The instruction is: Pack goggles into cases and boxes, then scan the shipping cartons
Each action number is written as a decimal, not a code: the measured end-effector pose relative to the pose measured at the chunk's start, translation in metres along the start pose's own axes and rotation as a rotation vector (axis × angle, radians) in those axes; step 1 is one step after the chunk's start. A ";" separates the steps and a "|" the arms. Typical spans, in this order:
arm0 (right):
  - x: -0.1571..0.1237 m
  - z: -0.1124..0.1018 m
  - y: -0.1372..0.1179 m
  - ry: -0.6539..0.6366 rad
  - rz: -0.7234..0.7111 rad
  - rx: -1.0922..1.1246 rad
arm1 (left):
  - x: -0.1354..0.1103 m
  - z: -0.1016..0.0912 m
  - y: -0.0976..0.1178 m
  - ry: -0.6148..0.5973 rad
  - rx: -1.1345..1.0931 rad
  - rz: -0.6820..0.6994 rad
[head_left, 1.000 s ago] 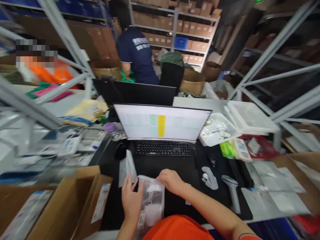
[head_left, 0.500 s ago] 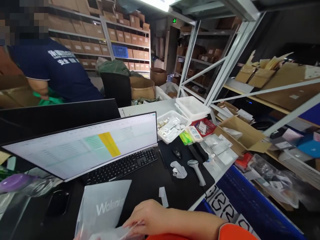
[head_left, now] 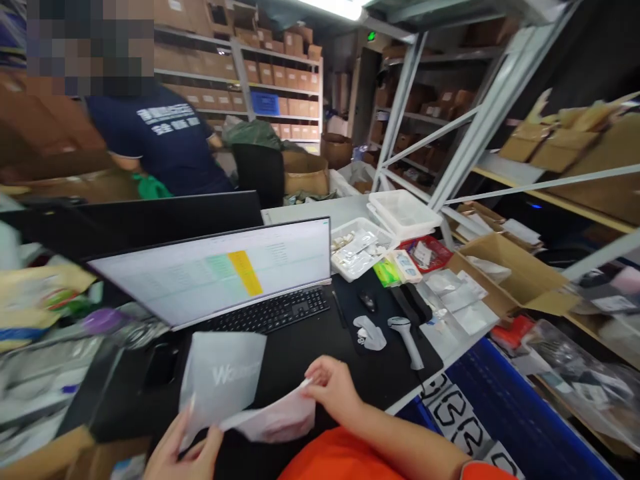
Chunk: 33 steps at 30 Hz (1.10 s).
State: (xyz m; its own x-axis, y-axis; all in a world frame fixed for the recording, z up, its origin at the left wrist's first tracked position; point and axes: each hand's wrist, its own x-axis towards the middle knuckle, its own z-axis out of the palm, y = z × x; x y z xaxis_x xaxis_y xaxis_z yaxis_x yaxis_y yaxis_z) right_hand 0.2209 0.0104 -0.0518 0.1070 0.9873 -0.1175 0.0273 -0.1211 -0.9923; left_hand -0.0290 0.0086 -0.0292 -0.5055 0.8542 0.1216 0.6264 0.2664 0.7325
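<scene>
Okay, left hand (head_left: 187,453): low in the view, thumb and fingers closed on the lower edge of a pale grey printed mailer (head_left: 221,377), which stands up at a tilt.

Right hand (head_left: 333,388): half closed, fingertips pinching one end of a thin whitish plastic sleeve (head_left: 273,419).

Sleeve and mailer: the sleeve stretches left and its far end meets the mailer. Can't tell from here whether it goes inside.

Position: both hands work above a black desk mat (head_left: 300,357) on the table (head_left: 300,212), just in front of a keyboard (head_left: 270,313).

Technique: a light fingertip pinch at the edge is the right call here, keeping the thin sleeve flat and the mailer's face uncrumpled.

Around the mat: a barcode scanner (head_left: 406,341) lies to the right, with a mouse (head_left: 367,301) just beyond it and a white tray of small packets (head_left: 357,250) further back.

Behind the monitor (head_left: 210,270): a co-worker in a navy T-shirt (head_left: 160,140) bends over something green (head_left: 150,188).
</scene>
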 end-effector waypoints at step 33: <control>-0.013 -0.003 -0.033 -0.284 -0.054 -0.095 | -0.050 0.000 0.011 -0.576 -0.538 0.351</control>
State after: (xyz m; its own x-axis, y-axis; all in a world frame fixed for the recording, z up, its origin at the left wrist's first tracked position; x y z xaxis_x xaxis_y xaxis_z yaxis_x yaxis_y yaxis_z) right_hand 0.2217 0.0015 -0.0172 -0.1789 0.9802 -0.0845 0.1197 -0.0635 -0.9908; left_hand 0.0029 -0.0317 -0.0273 0.1355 0.9796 0.1483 0.2500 -0.1786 0.9516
